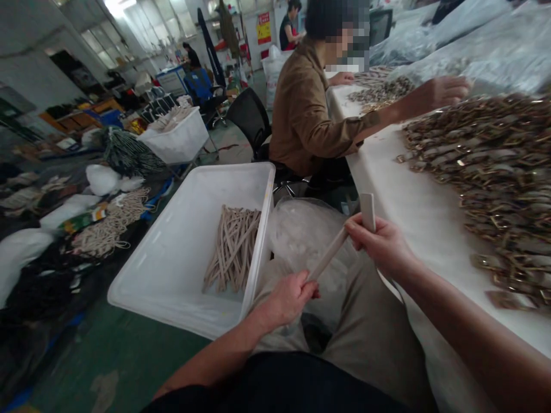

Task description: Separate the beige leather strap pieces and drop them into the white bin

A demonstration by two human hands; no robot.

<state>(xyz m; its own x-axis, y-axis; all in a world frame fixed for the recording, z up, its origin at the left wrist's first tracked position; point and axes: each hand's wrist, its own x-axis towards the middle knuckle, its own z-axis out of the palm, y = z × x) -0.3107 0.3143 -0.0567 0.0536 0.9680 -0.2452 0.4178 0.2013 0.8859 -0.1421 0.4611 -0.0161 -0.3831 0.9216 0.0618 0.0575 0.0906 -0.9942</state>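
A light beige strap [329,256] stretches between my two hands above my lap. My left hand [289,297] is closed around its lower part. Higher up and to the right, my right hand [379,240] pinches the strap near its other end, and a short flat piece stands up above the fingers. To the left of my hands is a large white bin [172,241] with a pile of similar beige straps [235,246] inside, toward its right wall.
A white-covered table [387,183] runs along the right, bearing a large heap of metal buckles [508,172]. A person in a brown jacket [301,109] sits ahead, one arm over the table. A clear plastic bag [301,223] lies between bin and table.
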